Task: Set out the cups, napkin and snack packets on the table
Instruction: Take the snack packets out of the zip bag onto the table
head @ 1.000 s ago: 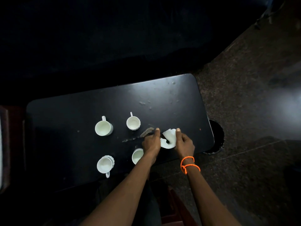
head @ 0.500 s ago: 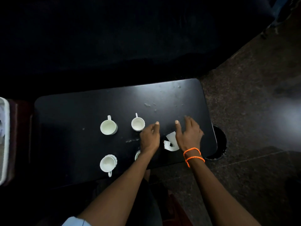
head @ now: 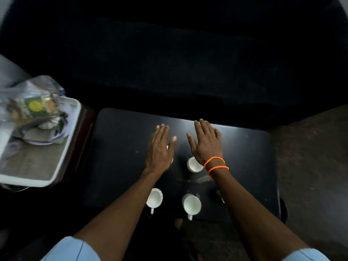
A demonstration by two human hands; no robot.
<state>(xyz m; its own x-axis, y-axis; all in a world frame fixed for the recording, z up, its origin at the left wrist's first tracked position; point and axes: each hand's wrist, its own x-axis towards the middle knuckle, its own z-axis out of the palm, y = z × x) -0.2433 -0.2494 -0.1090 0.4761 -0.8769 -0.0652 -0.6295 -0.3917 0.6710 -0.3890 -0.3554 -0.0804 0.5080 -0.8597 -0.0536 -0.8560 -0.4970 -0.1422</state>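
Observation:
Both my hands hover flat above the black table [head: 122, 157], fingers spread and holding nothing. My left hand [head: 160, 149] covers most of one white cup. My right hand [head: 206, 142], with orange bands at the wrist, partly hides another white cup [head: 194, 164]. Two more white cups stand near the front edge, one [head: 154, 198] by my left forearm, one [head: 192, 204] between my arms. The napkin is hidden from view. Snack packets [head: 35, 108] in clear plastic lie on a white tray [head: 64, 151] at the left.
The tray rests on a dark red stand [head: 79, 140] just left of the table. A dark sofa [head: 178, 72] fills the far side. Speckled floor [head: 310, 157] lies to the right. A wet smear [head: 203, 178] marks the table near my right wrist.
Both hands let go of the napkin and moved forward over the far cups with fingers spread. My view swung left, bringing the tray with packets into sight.

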